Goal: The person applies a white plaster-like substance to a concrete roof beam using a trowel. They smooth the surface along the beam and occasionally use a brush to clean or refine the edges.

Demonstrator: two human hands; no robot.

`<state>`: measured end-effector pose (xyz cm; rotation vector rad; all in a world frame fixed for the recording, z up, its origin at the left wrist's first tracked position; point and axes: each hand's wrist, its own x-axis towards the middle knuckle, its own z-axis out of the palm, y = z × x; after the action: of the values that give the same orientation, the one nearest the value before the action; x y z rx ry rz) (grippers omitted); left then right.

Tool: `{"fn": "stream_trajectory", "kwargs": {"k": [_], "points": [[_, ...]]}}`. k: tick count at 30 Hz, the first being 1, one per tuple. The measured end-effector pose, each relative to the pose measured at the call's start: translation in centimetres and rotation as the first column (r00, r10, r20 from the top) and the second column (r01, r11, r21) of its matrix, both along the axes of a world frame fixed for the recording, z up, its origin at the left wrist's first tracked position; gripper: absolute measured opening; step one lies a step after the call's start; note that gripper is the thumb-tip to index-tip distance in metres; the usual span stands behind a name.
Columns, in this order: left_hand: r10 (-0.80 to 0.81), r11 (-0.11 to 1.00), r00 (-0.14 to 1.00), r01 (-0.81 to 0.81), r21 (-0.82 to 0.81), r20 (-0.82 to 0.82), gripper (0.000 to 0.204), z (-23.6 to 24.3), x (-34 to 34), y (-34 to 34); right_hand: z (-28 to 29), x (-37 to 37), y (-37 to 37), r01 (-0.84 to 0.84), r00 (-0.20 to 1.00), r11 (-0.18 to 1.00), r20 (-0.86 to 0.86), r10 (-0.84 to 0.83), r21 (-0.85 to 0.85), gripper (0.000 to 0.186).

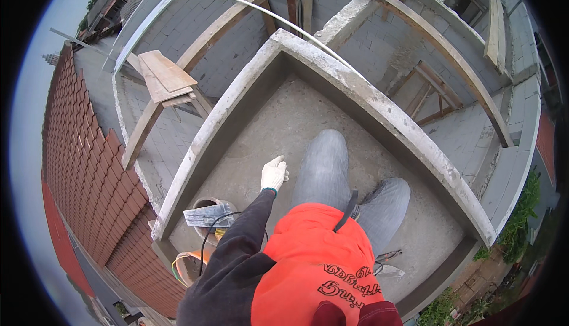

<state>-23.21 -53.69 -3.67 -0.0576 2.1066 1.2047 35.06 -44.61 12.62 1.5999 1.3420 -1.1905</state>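
Observation:
My left hand, in a white knitted glove, hangs over the grey cement floor beside my left knee. Its fingers are loosely bent and a little apart, with nothing visible in them. My right hand is out of view; a dark red sleeve shows at the lower edge. Left of my forearm stands a bucket with a flat, grey-smeared rectangular plate resting across it. A smaller orange-rimmed bucket stands nearer to me. Right of my legs lies a trowel-like tool, partly hidden.
Low plastered walls meet in a corner ahead. Beyond them are a deep drop, grey block walls and long wooden beams. A thin white pipe crosses the wall top. Boards lie to the left, before a tiled roof.

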Motion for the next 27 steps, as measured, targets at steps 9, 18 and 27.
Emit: {"fn": "stream_trajectory", "kwargs": {"k": [9, 18, 27], "points": [[0.296, 0.954, 0.913, -0.270, 0.127, -0.281, 0.053, 13.8, -1.7, -11.8, -0.4, -9.4, 17.1, 0.262, 0.956, 0.681, -0.281, -0.085, 0.684, 0.078], [0.845, 0.217, 0.041, -0.937, 0.272, -0.533, 0.047, 15.6, -2.7, -40.8, -5.7, -16.8, 16.8, -0.090, 0.961, 0.682, -0.117, 0.251, 0.726, 0.079], [0.321, 0.489, 0.943, -0.082, -0.868, 0.091, 0.063, 6.9, 11.0, -38.3, -7.7, -14.5, 18.6, -0.034, 0.980, 0.693, -0.112, 0.164, 0.720, 0.079]]}}
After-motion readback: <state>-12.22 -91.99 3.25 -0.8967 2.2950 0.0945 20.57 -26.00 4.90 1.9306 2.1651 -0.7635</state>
